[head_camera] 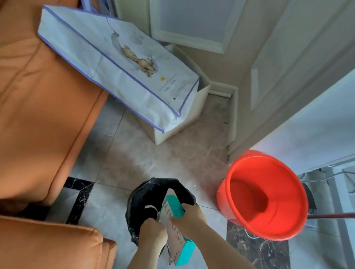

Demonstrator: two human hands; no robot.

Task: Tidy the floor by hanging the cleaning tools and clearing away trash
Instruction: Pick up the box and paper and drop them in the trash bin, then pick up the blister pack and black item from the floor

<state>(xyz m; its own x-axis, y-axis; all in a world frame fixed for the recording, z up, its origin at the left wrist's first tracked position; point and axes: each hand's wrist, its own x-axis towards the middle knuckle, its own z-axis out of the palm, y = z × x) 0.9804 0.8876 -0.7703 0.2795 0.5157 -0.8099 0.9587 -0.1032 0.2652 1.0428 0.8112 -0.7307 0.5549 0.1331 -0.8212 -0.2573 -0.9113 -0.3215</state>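
A small bin lined with a black bag [143, 195] stands on the tiled floor in front of me. Over its near rim I hold a flat teal and white cardboard box [173, 205], tilted with its far end inside the bin. My left hand [153, 229] grips the box's left edge. My right hand [189, 216] grips its right side, fingers curled over the teal edge. A red mop or broom handle [349, 215] lies along the floor at the right, with a dark head [310, 196] partly hidden behind the bucket.
A red plastic bucket [260, 193] stands right of the bin. An orange sofa [24, 103] fills the left. A white bag with purple trim [119, 61] leans on a white box [177, 123]. A white door [309, 57] and cables [340, 176] are at the right.
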